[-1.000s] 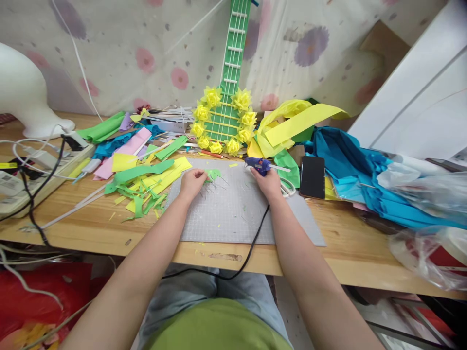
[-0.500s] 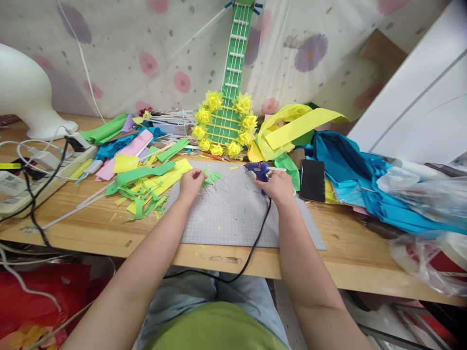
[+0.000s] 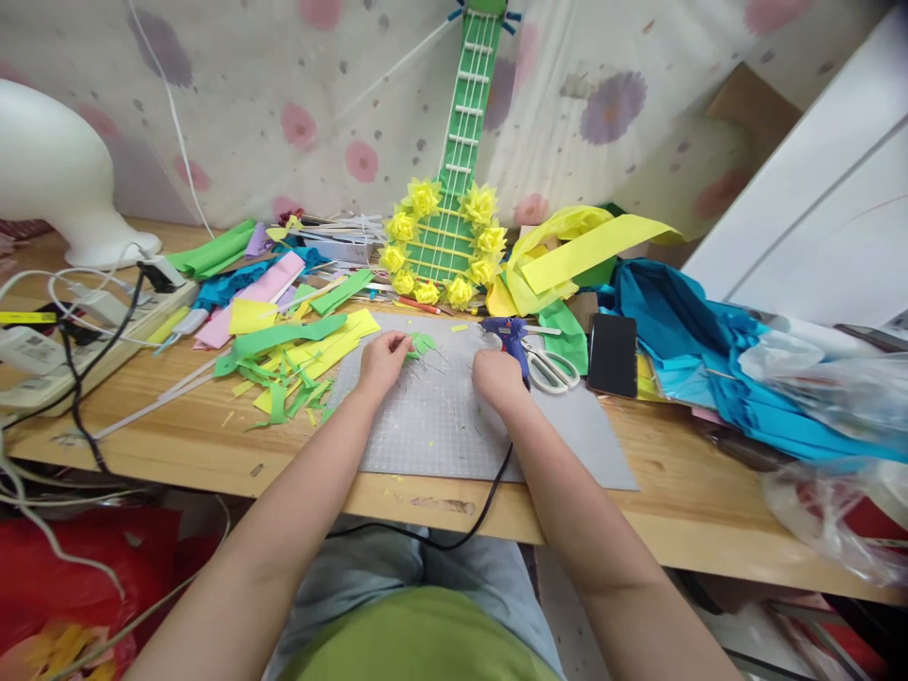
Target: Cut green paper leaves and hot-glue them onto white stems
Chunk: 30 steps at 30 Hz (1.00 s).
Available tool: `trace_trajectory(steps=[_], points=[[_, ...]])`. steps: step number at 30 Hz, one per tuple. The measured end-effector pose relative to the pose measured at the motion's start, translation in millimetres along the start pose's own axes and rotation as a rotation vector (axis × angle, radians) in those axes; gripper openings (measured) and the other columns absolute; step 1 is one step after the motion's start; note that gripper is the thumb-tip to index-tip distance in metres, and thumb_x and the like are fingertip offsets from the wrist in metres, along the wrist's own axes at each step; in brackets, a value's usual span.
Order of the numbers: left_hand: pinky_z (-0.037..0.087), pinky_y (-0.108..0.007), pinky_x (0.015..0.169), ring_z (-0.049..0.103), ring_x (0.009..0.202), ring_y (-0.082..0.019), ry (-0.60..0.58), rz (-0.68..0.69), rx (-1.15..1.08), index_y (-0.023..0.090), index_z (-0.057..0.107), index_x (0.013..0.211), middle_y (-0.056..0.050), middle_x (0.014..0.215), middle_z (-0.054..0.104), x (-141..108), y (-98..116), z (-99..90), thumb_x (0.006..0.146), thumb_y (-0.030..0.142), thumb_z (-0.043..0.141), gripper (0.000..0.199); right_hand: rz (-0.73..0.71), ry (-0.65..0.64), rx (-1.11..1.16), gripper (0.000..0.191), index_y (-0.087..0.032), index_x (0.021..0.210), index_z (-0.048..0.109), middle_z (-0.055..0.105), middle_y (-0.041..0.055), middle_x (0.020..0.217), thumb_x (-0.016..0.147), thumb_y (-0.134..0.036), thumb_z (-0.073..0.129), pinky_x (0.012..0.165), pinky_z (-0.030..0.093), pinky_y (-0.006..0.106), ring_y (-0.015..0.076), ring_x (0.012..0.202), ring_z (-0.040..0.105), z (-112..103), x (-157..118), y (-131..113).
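My left hand (image 3: 383,363) is on the left part of the grey cutting mat (image 3: 440,445), thumb and fingers pinched together. What sits in the pinch is too small to tell. Right beside its fingertips lie green paper leaves (image 3: 424,344) on thin wire stems. My right hand (image 3: 497,378) hovers over the right half of the mat, its fingers curled inward and mostly hidden. Just behind it rests a blue glue gun (image 3: 512,331) with a white glue stick in its back. Scissors with white handles (image 3: 554,373) lie next to the glue gun.
Green and yellow paper scraps (image 3: 298,355) cover the table to the left. A green paper guitar with yellow flowers (image 3: 444,236) leans on the back wall. To the right are a phone (image 3: 613,355) and blue paper (image 3: 667,312). A power strip (image 3: 142,322) stands far left.
My right hand has let go of the glue gun and moved left and slightly toward me. The scissors behind it now show. My left hand stays pinched by the leaves.
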<state>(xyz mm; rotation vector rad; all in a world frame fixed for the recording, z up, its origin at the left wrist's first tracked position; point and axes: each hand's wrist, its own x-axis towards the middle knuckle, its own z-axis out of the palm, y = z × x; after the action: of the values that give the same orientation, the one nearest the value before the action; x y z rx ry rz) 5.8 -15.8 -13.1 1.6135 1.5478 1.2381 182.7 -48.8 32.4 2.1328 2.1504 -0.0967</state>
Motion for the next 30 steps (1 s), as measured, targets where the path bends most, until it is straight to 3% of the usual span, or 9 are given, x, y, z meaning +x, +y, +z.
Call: trace_trajectory(steps=[14, 19, 23, 26, 30], points=[[0.041, -0.024, 0.062, 0.058, 0.063, -0.013, -0.015, -0.005, 0.004, 0.017, 0.064, 0.074, -0.002, 0.071, 0.068, -0.7, 0.3, -0.4, 0.074, 0.033, 0.053, 0.02, -0.084, -0.169, -0.075, 0.033, -0.008, 0.097, 0.066, 0.065, 0.0219, 0.094, 0.066, -0.014, 0.056, 0.07, 0.047, 0.034, 0.029, 0.091, 0.062, -7.2, 19.2, 5.2], [0.041, -0.024, 0.062, 0.057, 0.06, -0.013, -0.074, 0.011, -0.054, 0.017, 0.062, 0.067, -0.001, 0.065, 0.066, -0.4, -1.7, 2.1, 0.072, 0.034, 0.053, 0.019, -0.047, 0.088, 0.22, 0.02, -0.016, 0.085, 0.063, 0.066, 0.0104, 0.083, 0.07, -0.022, 0.051, 0.065, 0.042, 0.027, 0.0202, 0.079, 0.06, 6.9, 20.1, 17.9], [0.039, -0.023, 0.056, 0.052, 0.054, -0.011, -0.178, 0.038, -0.081, 0.017, 0.058, 0.063, 0.001, 0.058, 0.06, -3.0, -0.6, 3.6, 0.07, 0.032, 0.054, 0.017, -0.251, 0.298, 0.622, 0.016, -0.019, 0.084, 0.057, 0.062, 0.0023, 0.075, 0.075, -0.023, 0.045, 0.065, 0.04, 0.023, 0.0129, 0.069, 0.055, 21.7, 17.6, 24.8], [0.037, -0.023, 0.053, 0.048, 0.051, -0.01, -0.235, 0.043, -0.074, 0.017, 0.057, 0.063, 0.002, 0.055, 0.057, -5.2, 2.2, 2.9, 0.068, 0.032, 0.054, 0.016, -0.354, 0.344, 0.816, 0.015, -0.018, 0.083, 0.057, 0.061, 0.0027, 0.079, 0.078, -0.026, 0.045, 0.065, 0.041, 0.023, 0.0123, 0.072, 0.054, 28.2, 17.4, 23.2], [0.036, -0.023, 0.052, 0.047, 0.05, -0.01, -0.29, 0.043, -0.073, 0.017, 0.057, 0.062, 0.002, 0.054, 0.056, -5.1, 2.6, 2.0, 0.066, 0.032, 0.054, 0.017, -0.434, 0.357, 0.855, 0.013, -0.018, 0.078, 0.059, 0.06, 0.0033, 0.083, 0.077, -0.026, 0.049, 0.066, 0.041, 0.023, 0.0125, 0.077, 0.054, 31.3, 18.0, 19.6]])
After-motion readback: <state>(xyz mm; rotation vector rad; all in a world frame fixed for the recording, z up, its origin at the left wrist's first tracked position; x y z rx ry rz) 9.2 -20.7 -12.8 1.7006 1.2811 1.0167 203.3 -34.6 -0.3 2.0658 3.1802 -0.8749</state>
